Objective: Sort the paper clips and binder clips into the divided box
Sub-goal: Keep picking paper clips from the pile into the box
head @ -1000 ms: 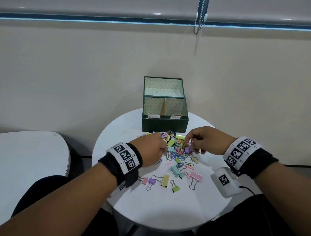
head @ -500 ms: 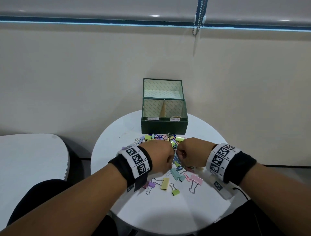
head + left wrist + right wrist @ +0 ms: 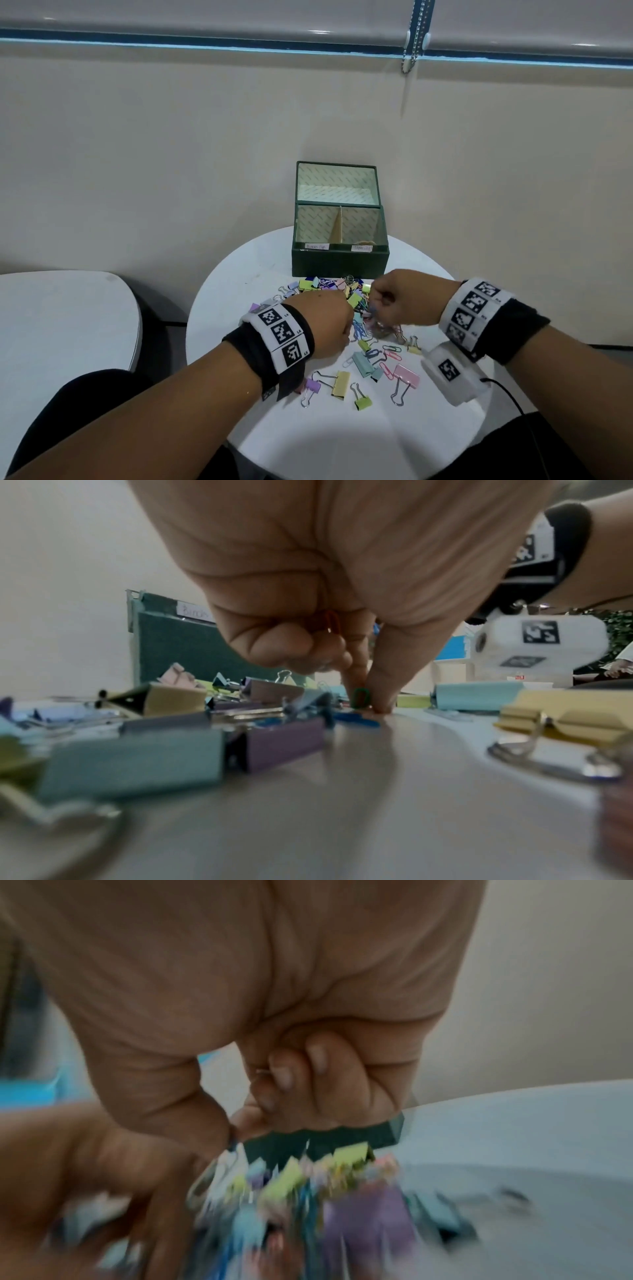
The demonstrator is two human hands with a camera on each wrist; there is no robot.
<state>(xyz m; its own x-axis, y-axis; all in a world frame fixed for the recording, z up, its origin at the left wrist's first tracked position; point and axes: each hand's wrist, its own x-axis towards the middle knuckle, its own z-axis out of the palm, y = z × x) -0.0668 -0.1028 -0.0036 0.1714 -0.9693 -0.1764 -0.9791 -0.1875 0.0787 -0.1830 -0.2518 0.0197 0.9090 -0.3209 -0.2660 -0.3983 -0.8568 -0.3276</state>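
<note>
A heap of coloured paper clips and binder clips lies on the round white table, in front of the green divided box, whose lid stands open. My left hand is down on the heap. In the left wrist view the left hand pinches a green paper clip against the table, and an orange paper clip sits under its curled fingers. My right hand hovers just right of it, fingers curled. In the blurred right wrist view the right hand pinches a small dark clip.
Loose binder clips lie nearer me: a pink one, a yellow one and a green one. A white camera block hangs under my right wrist. A second white table stands at the left. The wall is close behind the box.
Both hands came together over the middle of the heap. Since then the right hand has lifted slightly up and to the right, while the left hand stays low on the clips.
</note>
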